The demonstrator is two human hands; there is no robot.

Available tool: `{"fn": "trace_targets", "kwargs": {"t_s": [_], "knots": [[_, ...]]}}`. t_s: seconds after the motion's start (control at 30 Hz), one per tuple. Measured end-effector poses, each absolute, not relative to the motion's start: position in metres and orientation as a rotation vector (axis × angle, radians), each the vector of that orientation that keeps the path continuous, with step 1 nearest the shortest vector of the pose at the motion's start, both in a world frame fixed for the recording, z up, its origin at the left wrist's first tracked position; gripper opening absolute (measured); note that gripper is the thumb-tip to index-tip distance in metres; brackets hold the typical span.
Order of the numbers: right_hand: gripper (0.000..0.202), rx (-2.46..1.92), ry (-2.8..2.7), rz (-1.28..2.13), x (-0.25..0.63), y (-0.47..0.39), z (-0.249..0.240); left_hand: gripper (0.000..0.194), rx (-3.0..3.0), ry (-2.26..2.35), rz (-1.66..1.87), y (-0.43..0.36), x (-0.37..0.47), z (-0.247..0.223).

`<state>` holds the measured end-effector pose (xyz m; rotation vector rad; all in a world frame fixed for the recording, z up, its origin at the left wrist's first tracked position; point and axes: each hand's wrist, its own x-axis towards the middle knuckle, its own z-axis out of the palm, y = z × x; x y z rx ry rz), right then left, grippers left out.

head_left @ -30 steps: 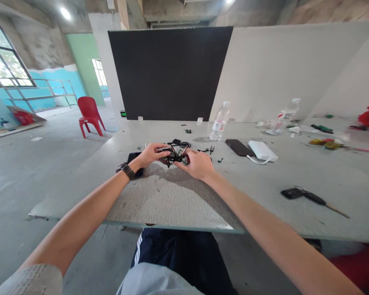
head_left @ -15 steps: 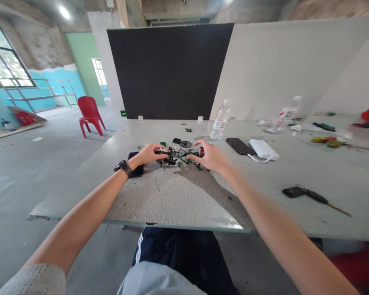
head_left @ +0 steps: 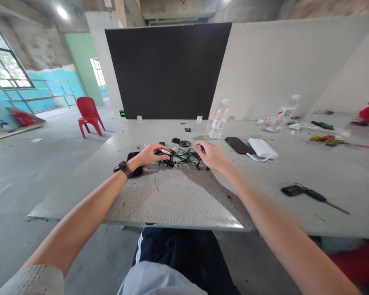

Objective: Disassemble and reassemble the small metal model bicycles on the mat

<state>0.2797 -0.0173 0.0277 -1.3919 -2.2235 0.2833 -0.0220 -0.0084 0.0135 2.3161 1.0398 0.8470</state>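
1. Your left hand [head_left: 149, 155] has thumb and fingers drawn together on a black bike part [head_left: 166, 163], low over the surface [head_left: 153, 200].
2. Your right hand [head_left: 210, 155] is bent with thumb and fingertips near each other; whether anything is between them, you cannot tell from here.
3. The green parts [head_left: 186, 155] lie in the gap between your hands, strung out left to right: their left end is just beside the black bike part, their right end just below your right fingers, so your right hand looks nearer.
4. Beyond that gap, away from you, a loose wheel [head_left: 185, 144] lies flat.
5. Farther out to the right are a dark phone [head_left: 239, 146] and, behind it, an upright bottle [head_left: 219, 119].
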Motion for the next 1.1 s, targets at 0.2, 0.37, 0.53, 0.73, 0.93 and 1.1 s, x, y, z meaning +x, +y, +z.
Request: {"fn": "trace_targets", "kwargs": {"t_s": [0.2, 0.37, 0.53, 0.73, 0.93, 1.1], "knots": [[0.042, -1.384, -2.443, 0.167, 0.272, -0.007, 0.005, 0.037, 2.311, 1.051, 0.886, -0.008, -0.021, 0.011], [0.040, -1.414, -2.534, 0.122, 0.278, 0.002, -0.002, 0.036, 2.274, 1.071, 1.051, -0.009, -0.016, 0.005], [0.029, -1.423, -2.507, 0.235, 0.289, 0.007, 0.005, 0.034, 2.316, 1.098, 1.039, -0.012, -0.014, 0.004], [0.023, -1.460, -2.431, 0.359, 0.298, 0.005, 0.011, 0.034, 2.308, 1.095, 0.986, -0.014, -0.014, 0.006], [0.024, -1.399, -2.438, 0.278, 0.299, 0.008, 0.010, 0.031, 2.203, 1.166, 1.144, -0.008, -0.017, 0.005], [0.024, -1.412, -2.427, 0.301, 0.299, 0.008, 0.011, 0.034, 1.864, 1.274, 1.572, 0.011, -0.030, -0.001]]}}
